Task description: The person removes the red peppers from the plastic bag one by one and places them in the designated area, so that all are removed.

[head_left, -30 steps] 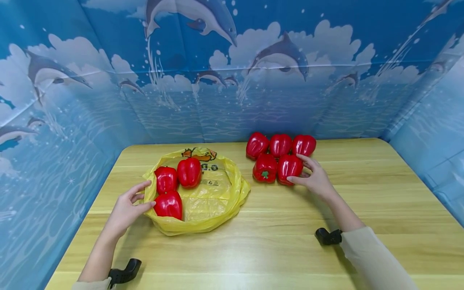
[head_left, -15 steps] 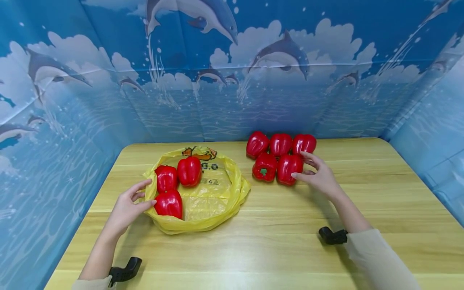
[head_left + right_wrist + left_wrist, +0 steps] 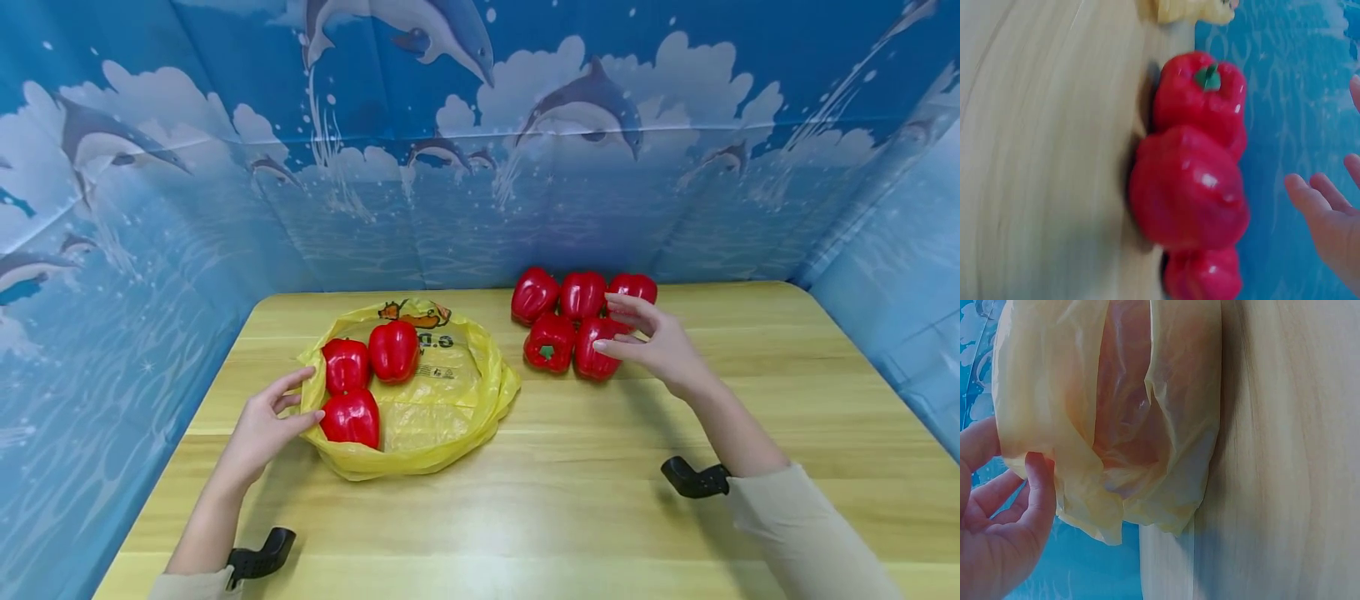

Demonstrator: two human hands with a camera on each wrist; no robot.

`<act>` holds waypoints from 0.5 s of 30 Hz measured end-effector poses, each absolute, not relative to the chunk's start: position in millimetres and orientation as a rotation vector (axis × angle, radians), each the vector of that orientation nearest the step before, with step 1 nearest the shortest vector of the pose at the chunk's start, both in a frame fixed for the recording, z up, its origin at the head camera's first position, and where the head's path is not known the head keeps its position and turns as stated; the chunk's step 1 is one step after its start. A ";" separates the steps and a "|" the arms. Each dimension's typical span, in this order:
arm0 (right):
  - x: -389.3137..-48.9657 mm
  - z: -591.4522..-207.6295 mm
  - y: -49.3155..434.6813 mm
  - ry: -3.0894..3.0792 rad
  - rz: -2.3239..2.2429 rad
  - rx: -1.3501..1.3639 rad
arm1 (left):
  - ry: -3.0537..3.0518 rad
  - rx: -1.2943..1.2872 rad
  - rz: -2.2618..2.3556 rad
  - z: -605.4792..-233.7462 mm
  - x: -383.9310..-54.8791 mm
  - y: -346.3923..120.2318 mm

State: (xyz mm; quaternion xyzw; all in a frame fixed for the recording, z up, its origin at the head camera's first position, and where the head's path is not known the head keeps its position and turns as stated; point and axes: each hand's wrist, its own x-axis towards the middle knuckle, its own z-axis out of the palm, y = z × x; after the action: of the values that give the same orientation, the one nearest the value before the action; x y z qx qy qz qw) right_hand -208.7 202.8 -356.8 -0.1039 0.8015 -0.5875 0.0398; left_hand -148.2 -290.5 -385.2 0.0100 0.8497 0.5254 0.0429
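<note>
My left hand (image 3: 258,429) holds the left rim of a yellow plastic bag (image 3: 427,457), thumb and index finger at its edge. In the left wrist view the thumb (image 3: 1040,487) meets the bag's thin film (image 3: 1041,394). Inside the rolled-down bag lie three shiny red bell peppers (image 3: 393,352), toward its left side. My right hand (image 3: 663,346) hovers over the right end of another group of red bell peppers, fingers spread and holding nothing. It partly covers the front right bell pepper (image 3: 592,354). In the right wrist view its fingers (image 3: 1310,197) are apart from the peppers.
The group on the right has three bell peppers (image 3: 582,296) at the back and two in front, one showing a green stem (image 3: 547,352). A wooden table (image 3: 525,517) carries everything. A blue dolphin-print curtain (image 3: 480,225) stands along its back and sides.
My right hand has come off the front right bell pepper and risen above it, its fingers now further back. The left hand stays at the bag's rim.
</note>
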 end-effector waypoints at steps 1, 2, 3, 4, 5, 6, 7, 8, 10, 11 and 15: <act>-208.7 -355.8 199.1 2.436 -1.796 -0.330 | 2.599 0.030 1.603 -385.7 -148.2 -290.4; -208.7 -355.3 195.2 2.410 -1.797 -0.349 | 2.600 0.030 1.599 -386.1 -148.2 -290.3; -209.0 -355.0 190.9 2.379 -1.807 -0.359 | 2.600 0.028 1.600 -386.1 -148.1 -290.2; -209.3 -354.8 186.3 2.358 -1.807 -0.373 | 2.600 0.029 1.603 -386.1 -148.1 -290.0; -209.3 -354.5 181.4 2.340 -1.805 -0.383 | 2.600 0.029 1.608 -385.8 -148.1 -289.9; -209.4 -354.5 176.3 2.317 -1.808 -0.396 | 2.598 0.029 1.613 -385.5 -148.0 -289.8; -209.4 -354.3 170.8 2.300 -1.806 -0.410 | 2.596 0.030 1.616 -385.3 -147.8 -289.6; -209.1 -354.2 165.2 2.282 -1.804 -0.421 | 2.595 0.031 1.620 -385.3 -147.6 -289.5; -208.7 -354.4 152.5 2.263 -1.788 -0.446 | 2.596 0.031 1.617 -385.7 -147.1 -289.0; -208.5 -355.0 146.0 2.250 -1.783 -0.463 | 2.596 0.030 1.616 -385.9 -146.9 -288.8; -209.4 -360.7 119.2 2.215 -1.760 -0.536 | 2.595 0.030 1.617 -387.2 -146.5 -288.1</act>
State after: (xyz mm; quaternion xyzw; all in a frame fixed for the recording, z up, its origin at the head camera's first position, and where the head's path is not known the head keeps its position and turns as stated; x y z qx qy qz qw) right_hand -209.4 119.2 -360.7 -0.1847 0.7628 -0.6058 0.1306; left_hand -146.5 -288.1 -387.2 0.0097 0.8480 0.5283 0.0417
